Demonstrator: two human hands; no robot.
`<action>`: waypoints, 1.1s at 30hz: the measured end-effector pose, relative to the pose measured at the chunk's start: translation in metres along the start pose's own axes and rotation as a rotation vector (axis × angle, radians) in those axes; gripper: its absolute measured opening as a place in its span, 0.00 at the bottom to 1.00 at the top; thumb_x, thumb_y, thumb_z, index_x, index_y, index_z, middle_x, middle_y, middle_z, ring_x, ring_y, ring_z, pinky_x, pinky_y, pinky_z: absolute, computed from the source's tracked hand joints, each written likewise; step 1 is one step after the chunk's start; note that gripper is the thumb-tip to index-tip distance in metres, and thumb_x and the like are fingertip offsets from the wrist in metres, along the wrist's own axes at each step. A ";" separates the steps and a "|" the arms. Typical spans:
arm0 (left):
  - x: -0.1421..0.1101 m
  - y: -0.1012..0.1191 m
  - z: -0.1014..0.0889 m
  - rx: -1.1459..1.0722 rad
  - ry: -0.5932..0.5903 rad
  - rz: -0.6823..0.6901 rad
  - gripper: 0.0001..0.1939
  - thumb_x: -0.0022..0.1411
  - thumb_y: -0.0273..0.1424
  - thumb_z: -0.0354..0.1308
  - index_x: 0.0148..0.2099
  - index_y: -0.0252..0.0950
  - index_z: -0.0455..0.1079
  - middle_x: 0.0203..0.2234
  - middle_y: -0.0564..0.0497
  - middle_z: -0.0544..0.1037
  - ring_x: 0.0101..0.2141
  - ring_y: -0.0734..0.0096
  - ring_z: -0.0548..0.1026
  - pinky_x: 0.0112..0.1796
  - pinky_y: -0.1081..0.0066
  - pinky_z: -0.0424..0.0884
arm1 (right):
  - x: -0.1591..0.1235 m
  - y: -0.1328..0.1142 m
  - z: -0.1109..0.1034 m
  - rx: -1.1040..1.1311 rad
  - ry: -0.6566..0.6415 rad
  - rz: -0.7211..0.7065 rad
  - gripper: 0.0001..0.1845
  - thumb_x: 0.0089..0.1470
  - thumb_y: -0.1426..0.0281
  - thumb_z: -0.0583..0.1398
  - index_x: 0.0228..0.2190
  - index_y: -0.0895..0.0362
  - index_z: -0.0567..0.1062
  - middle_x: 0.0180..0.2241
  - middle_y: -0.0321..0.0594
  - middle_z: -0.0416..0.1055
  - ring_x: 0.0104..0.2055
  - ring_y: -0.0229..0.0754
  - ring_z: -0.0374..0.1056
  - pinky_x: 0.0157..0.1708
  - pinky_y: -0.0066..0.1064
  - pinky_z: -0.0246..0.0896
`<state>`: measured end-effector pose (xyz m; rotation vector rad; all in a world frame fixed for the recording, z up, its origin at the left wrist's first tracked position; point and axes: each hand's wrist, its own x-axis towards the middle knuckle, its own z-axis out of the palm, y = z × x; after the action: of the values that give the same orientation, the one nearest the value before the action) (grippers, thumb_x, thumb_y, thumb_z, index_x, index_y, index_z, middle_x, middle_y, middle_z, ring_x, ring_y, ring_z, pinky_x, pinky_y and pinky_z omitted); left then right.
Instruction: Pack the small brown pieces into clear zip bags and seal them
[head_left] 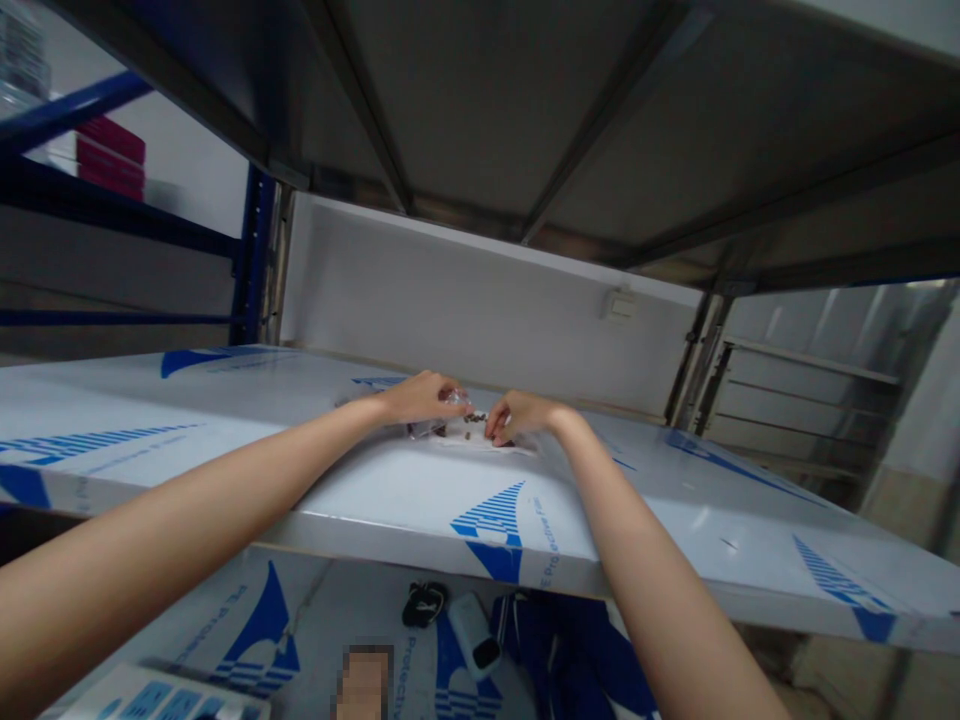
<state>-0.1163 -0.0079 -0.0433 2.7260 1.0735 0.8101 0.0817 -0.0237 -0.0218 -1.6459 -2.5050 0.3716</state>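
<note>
Both my arms reach forward onto a white shelf board (225,450) covered in film with blue printed marks. My left hand (420,398) is closed on a small clear plastic bag (429,428) lying on the board. My right hand (517,416) sits just right of it, fingers pinched together at a small heap of tiny dark pieces (474,418) between the two hands. What the right fingers hold is too small to make out.
A grey metal shelf (525,110) with struts hangs low overhead. A white back panel (465,300) closes the rear. Blue rack uprights (251,255) stand at left, a grey rack (802,400) at right. Below the board lie a white device (474,635), a dark object (424,603) and a box (150,695).
</note>
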 end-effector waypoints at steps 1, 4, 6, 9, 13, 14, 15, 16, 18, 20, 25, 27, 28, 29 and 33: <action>0.000 0.000 0.000 0.000 -0.002 0.002 0.28 0.54 0.49 0.49 0.45 0.32 0.72 0.27 0.47 0.75 0.28 0.69 0.69 0.29 0.73 0.60 | 0.000 -0.002 0.001 -0.035 0.019 0.014 0.10 0.38 0.78 0.64 0.28 0.59 0.79 0.28 0.38 0.75 0.30 0.37 0.69 0.30 0.24 0.59; -0.001 0.001 -0.001 0.002 -0.014 0.011 0.27 0.54 0.49 0.50 0.44 0.32 0.72 0.26 0.48 0.74 0.27 0.70 0.69 0.28 0.74 0.59 | 0.001 -0.008 0.002 -0.090 0.120 0.032 0.09 0.39 0.74 0.64 0.28 0.58 0.79 0.29 0.39 0.76 0.32 0.40 0.69 0.31 0.26 0.59; -0.002 0.004 -0.002 -0.006 -0.023 0.018 0.26 0.54 0.49 0.50 0.43 0.32 0.72 0.25 0.49 0.74 0.27 0.70 0.68 0.28 0.74 0.58 | 0.004 -0.010 0.002 -0.027 0.222 -0.014 0.09 0.40 0.73 0.64 0.30 0.58 0.79 0.30 0.40 0.76 0.33 0.40 0.69 0.31 0.26 0.58; -0.004 0.009 -0.003 -0.057 -0.033 0.019 0.27 0.54 0.49 0.50 0.42 0.31 0.72 0.25 0.50 0.73 0.27 0.71 0.67 0.28 0.74 0.58 | 0.009 -0.011 0.004 0.212 0.356 -0.147 0.10 0.44 0.73 0.62 0.32 0.60 0.78 0.31 0.41 0.75 0.34 0.38 0.69 0.32 0.24 0.59; -0.005 0.013 -0.002 -0.113 -0.037 0.022 0.27 0.54 0.49 0.49 0.40 0.30 0.72 0.24 0.51 0.72 0.26 0.73 0.66 0.27 0.75 0.57 | 0.016 -0.014 0.009 0.375 0.373 -0.243 0.08 0.45 0.72 0.61 0.31 0.62 0.77 0.29 0.42 0.75 0.32 0.36 0.69 0.32 0.24 0.60; -0.005 0.013 -0.001 -0.116 -0.035 0.018 0.27 0.54 0.49 0.49 0.39 0.29 0.72 0.24 0.51 0.71 0.25 0.73 0.65 0.26 0.75 0.57 | 0.016 -0.015 0.009 0.363 0.384 -0.247 0.08 0.45 0.71 0.61 0.30 0.62 0.77 0.29 0.41 0.75 0.32 0.36 0.69 0.32 0.24 0.59; -0.005 0.012 -0.001 -0.116 -0.030 0.015 0.27 0.54 0.50 0.49 0.39 0.29 0.71 0.23 0.51 0.70 0.25 0.73 0.65 0.26 0.75 0.57 | 0.016 -0.015 0.008 0.337 0.409 -0.242 0.08 0.46 0.70 0.61 0.30 0.61 0.77 0.29 0.41 0.75 0.32 0.36 0.69 0.32 0.24 0.59; -0.005 0.011 -0.002 -0.113 -0.019 0.009 0.27 0.54 0.50 0.49 0.39 0.29 0.72 0.22 0.52 0.70 0.25 0.74 0.64 0.26 0.75 0.56 | 0.014 -0.014 0.006 0.301 0.445 -0.229 0.09 0.46 0.69 0.61 0.30 0.61 0.77 0.29 0.41 0.75 0.33 0.37 0.68 0.32 0.24 0.58; -0.004 0.010 -0.002 -0.097 0.004 -0.005 0.27 0.54 0.49 0.50 0.40 0.30 0.72 0.21 0.53 0.68 0.24 0.74 0.63 0.26 0.75 0.56 | 0.010 -0.012 0.000 0.220 0.525 -0.154 0.10 0.47 0.67 0.61 0.30 0.59 0.78 0.31 0.40 0.75 0.34 0.37 0.68 0.33 0.24 0.57; -0.004 0.009 -0.003 -0.081 0.009 -0.016 0.26 0.53 0.49 0.50 0.42 0.32 0.72 0.21 0.53 0.68 0.24 0.73 0.64 0.26 0.75 0.56 | 0.003 -0.010 -0.007 0.122 0.524 -0.008 0.10 0.47 0.66 0.61 0.31 0.58 0.78 0.32 0.40 0.75 0.35 0.39 0.68 0.33 0.25 0.57; -0.004 0.008 -0.003 -0.057 -0.015 -0.029 0.27 0.54 0.48 0.50 0.44 0.31 0.72 0.25 0.50 0.72 0.26 0.71 0.67 0.27 0.74 0.58 | -0.010 -0.012 -0.008 -0.167 0.186 0.273 0.10 0.42 0.63 0.63 0.22 0.57 0.78 0.28 0.42 0.75 0.31 0.42 0.69 0.28 0.28 0.56; -0.004 0.007 -0.003 -0.041 -0.012 -0.029 0.27 0.54 0.48 0.50 0.44 0.32 0.72 0.24 0.49 0.73 0.27 0.71 0.67 0.27 0.75 0.58 | -0.011 -0.016 -0.004 -0.236 0.133 0.297 0.08 0.40 0.64 0.65 0.21 0.57 0.78 0.27 0.42 0.75 0.30 0.42 0.69 0.26 0.27 0.56; -0.004 0.007 -0.003 -0.035 -0.013 -0.030 0.27 0.54 0.48 0.50 0.44 0.32 0.72 0.24 0.49 0.73 0.27 0.71 0.67 0.27 0.75 0.58 | -0.011 -0.018 -0.001 -0.260 0.135 0.302 0.07 0.38 0.66 0.65 0.21 0.56 0.78 0.27 0.42 0.75 0.30 0.42 0.69 0.25 0.27 0.56; -0.003 0.006 -0.003 -0.030 -0.015 -0.033 0.27 0.54 0.48 0.50 0.44 0.32 0.72 0.25 0.49 0.73 0.27 0.71 0.67 0.27 0.75 0.58 | -0.011 -0.019 0.001 -0.278 0.143 0.303 0.05 0.37 0.67 0.66 0.21 0.56 0.78 0.28 0.42 0.75 0.30 0.42 0.69 0.25 0.26 0.56; -0.004 0.007 -0.005 -0.014 -0.030 -0.037 0.27 0.54 0.47 0.50 0.44 0.31 0.72 0.27 0.48 0.74 0.28 0.70 0.68 0.29 0.74 0.59 | -0.004 -0.017 0.002 -0.239 0.193 0.269 0.04 0.38 0.70 0.65 0.20 0.58 0.78 0.28 0.44 0.76 0.32 0.43 0.69 0.25 0.26 0.55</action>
<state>-0.1166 -0.0162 -0.0391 2.6892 1.1044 0.7658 0.0682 -0.0343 -0.0194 -2.0074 -2.2632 -0.0662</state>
